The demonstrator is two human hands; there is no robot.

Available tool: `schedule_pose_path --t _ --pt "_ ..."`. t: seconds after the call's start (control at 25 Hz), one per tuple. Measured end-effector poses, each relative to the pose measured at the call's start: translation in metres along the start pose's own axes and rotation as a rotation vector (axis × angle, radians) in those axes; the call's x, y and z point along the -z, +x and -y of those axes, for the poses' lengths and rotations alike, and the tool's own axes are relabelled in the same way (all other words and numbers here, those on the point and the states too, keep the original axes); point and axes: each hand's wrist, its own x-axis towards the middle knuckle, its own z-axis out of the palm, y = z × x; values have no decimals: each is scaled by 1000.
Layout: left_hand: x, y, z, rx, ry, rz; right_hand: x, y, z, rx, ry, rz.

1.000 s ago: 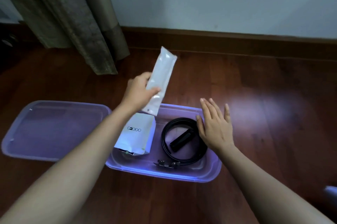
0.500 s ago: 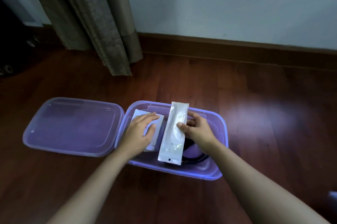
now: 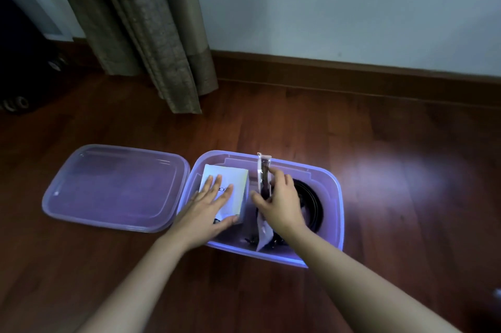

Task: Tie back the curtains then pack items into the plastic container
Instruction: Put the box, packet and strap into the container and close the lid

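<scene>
A purple plastic container (image 3: 329, 227) stands on the wooden floor in front of me. Inside it on the left lies a white box (image 3: 235, 186), and my left hand (image 3: 210, 209) rests flat on that box with fingers spread. My right hand (image 3: 280, 206) grips a long narrow sealed packet (image 3: 264, 172), turned on edge and standing in the middle of the container. A coiled black belt (image 3: 313, 201) lies in the right part, partly hidden by my right hand. The brown curtain (image 3: 146, 31) hangs at the upper left.
The container's purple lid (image 3: 113, 186) lies flat on the floor just left of it. A wall with a dark wooden skirting board (image 3: 352, 76) runs behind. A dark object with small round parts (image 3: 16, 103) sits at the far left.
The packet passed from my left hand to my right and now stands on edge in the container instead of lying flat across it. My left hand stays pressed on the white box.
</scene>
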Motion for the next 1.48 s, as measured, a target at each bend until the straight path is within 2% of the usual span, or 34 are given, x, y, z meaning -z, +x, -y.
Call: schedule_pose_path --t 0.12,0.2,0.28,0.4,0.48,0.56,0.84,1.04,1.2,1.28,1.48 --pt "1 0 -1 -2 5 10 -8 1 0 -149 70 93" --pt "1 -1 0 -4 0 2 -12 2 -6 -142 -27 135" --pt "1 -2 -1 -2 0 2 -10 2 -11 -132 -102 103" --pt "2 -3 -3 3 -11 2 -5 2 -13 -173 -13 19" --pt "3 -4 -4 8 2 -3 -5 -4 -14 -126 -91 103" --pt "2 -4 -4 10 10 -10 -10 -9 -17 -18 -275 174" --pt "4 -5 -4 -6 -2 9 -17 -3 -28 51 -406 220" --pt "3 -5 -3 2 0 22 -10 -4 -38 198 -695 272" --pt "3 -1 -3 -2 82 -2 -1 -5 -55 245 -945 197" --pt "2 0 -4 8 130 -28 -4 -4 -53 262 -966 257" --pt "1 -2 -2 -7 137 -57 -7 -5 -48 235 -874 272"
